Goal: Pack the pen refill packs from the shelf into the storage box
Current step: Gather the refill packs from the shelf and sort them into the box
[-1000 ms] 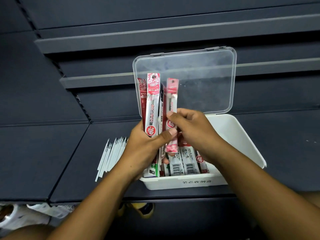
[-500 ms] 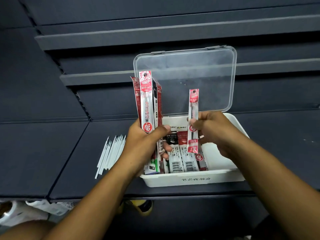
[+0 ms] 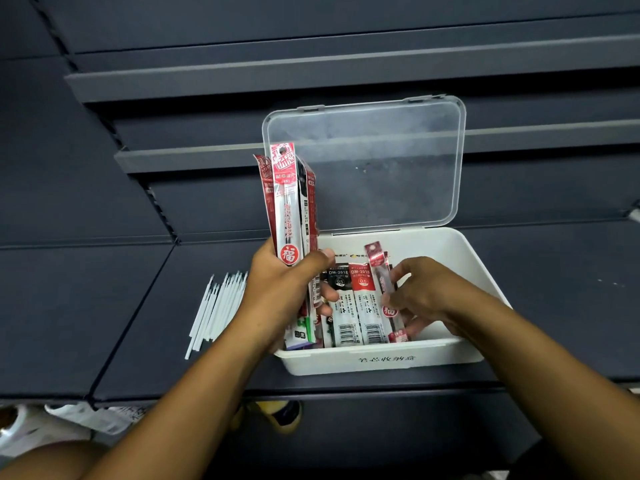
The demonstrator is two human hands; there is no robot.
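Several dark shelves, perhaps metal.

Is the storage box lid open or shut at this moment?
Open. The clear lid stands upright behind the white box, and refill packs lie exposed inside.

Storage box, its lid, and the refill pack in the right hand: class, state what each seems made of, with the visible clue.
Storage box: opaque white plastic, probably, smooth matte; moulded rim. Lid: clear, slightly hazy plastic; shelf rails show through it. Refill pack pinched by the right hand: thin glossy plastic film, apparently; it glints and is partly see-through.
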